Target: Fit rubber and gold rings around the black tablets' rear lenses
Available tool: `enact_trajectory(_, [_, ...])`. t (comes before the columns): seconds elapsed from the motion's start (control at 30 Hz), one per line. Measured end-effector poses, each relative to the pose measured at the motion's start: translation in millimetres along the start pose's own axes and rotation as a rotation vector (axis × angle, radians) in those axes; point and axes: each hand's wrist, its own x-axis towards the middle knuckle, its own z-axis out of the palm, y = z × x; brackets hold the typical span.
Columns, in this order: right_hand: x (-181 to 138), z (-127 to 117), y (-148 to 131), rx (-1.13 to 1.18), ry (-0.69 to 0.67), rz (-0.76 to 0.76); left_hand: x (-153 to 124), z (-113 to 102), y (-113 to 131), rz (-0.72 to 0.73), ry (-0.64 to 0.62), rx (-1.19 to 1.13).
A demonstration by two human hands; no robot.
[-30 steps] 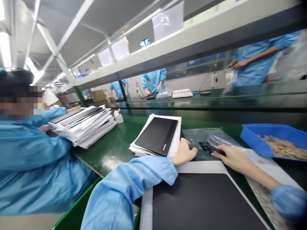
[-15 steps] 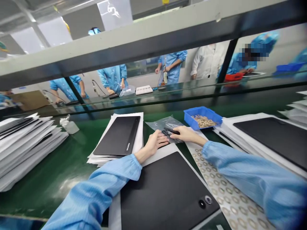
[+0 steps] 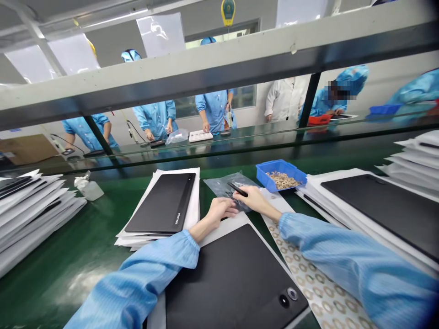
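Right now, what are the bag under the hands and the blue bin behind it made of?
Bag: thin clear plastic film, by the look; glossy, crinkled, dark small parts showing through. Blue bin: probably moulded rigid plastic, uniform colour, smooth straight walls. Left hand rests at the bag's edge; right hand holds a dark slim tool over it.

Left hand fingertips hidden against the plastic bag, bag contents too small to tell, black panel cut off by bottom edge, right paper stack cut off at right
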Motion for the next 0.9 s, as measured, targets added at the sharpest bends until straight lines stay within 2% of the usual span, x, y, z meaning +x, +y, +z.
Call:
enact_trajectory(0.67, [-3.6, 13.1, 6.0, 0.118, -0.064, 0.079, -3.6, 2.9, -2.9, 0.069, 0.034, 0.169])
enact_trajectory(0.9, [-1.0, 12.7, 9.0, 0.227, -0.077, 0.187, 0.4, 3.0, -8.2, 0.119, 0.077, 0.323])
